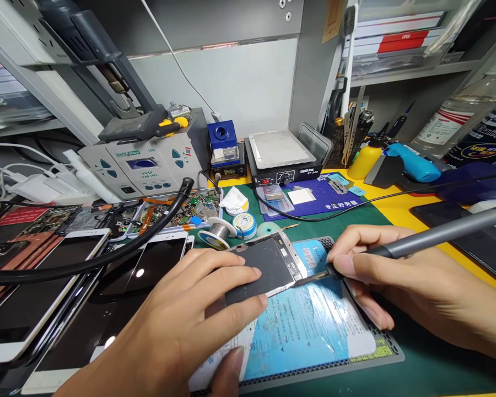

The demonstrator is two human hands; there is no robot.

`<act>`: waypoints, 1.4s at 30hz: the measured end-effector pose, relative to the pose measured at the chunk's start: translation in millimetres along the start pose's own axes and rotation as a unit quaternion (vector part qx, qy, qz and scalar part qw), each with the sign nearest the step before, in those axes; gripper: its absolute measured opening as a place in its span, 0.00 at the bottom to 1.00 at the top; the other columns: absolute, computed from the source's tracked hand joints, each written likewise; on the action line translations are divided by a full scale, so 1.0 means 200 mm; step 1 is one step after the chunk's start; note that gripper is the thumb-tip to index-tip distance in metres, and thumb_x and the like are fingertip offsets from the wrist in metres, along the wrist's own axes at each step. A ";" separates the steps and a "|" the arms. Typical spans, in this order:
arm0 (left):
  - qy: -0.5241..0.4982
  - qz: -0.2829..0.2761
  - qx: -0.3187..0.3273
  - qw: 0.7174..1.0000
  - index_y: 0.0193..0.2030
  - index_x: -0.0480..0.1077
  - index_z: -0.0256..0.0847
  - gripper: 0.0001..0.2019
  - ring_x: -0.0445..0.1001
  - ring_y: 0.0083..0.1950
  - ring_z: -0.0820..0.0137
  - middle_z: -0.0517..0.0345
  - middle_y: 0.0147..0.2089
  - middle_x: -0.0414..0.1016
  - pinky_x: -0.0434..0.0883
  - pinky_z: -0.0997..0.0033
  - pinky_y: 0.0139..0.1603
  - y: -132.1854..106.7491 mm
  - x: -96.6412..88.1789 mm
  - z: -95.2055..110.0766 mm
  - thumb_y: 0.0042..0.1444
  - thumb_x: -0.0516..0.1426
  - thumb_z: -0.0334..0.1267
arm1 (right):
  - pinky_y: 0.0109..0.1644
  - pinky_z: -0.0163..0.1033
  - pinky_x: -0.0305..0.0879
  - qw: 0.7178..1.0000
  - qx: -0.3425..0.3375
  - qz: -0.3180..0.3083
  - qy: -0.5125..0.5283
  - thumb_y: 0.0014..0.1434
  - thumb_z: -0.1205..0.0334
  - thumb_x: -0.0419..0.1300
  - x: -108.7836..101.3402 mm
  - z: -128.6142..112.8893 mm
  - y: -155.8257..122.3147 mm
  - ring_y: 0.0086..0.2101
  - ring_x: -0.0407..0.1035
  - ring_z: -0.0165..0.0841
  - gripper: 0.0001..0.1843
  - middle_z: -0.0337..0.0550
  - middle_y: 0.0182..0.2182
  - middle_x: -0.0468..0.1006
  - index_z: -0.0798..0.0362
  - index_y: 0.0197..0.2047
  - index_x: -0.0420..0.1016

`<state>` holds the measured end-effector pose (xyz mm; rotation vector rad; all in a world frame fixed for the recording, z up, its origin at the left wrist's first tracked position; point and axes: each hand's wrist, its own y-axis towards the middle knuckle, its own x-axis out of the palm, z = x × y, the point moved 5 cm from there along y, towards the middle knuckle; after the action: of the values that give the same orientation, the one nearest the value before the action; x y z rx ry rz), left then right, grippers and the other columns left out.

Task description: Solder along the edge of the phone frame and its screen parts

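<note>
My left hand (190, 320) lies over the near end of an opened phone body (268, 264), fingers curled on its dark plate, holding it down on a blue plastic sheet (306, 325). My right hand (400, 281) pinches a grey soldering iron (442, 234) like a pen. Its tip touches the phone's right edge near the metal frame. The iron's cord runs off to the right.
A black hose (119, 248) crosses several phone screens at the left. Behind stand a rework station (144, 165), a small heating plate (283, 157), solder spools (219, 231), a parts tray (182, 209) and a blue mat (322, 198). A bottle (458, 116) and tools stand at the right.
</note>
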<state>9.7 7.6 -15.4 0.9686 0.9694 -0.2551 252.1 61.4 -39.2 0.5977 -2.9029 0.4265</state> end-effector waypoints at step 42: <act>-0.032 0.047 0.014 0.998 0.51 0.77 0.39 0.19 0.73 0.58 0.62 0.52 0.55 0.78 0.71 0.54 0.58 0.01 0.00 -0.01 0.61 0.50 0.25 | 0.19 0.26 0.67 0.999 0.020 0.022 -0.025 0.52 0.53 0.80 0.02 0.01 0.01 0.14 0.67 0.28 0.17 0.39 0.12 0.76 0.54 0.28 0.81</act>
<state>9.9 10.2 -14.4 1.0236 0.8619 -0.2206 247.8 60.9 -39.7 0.5580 -2.9674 0.4831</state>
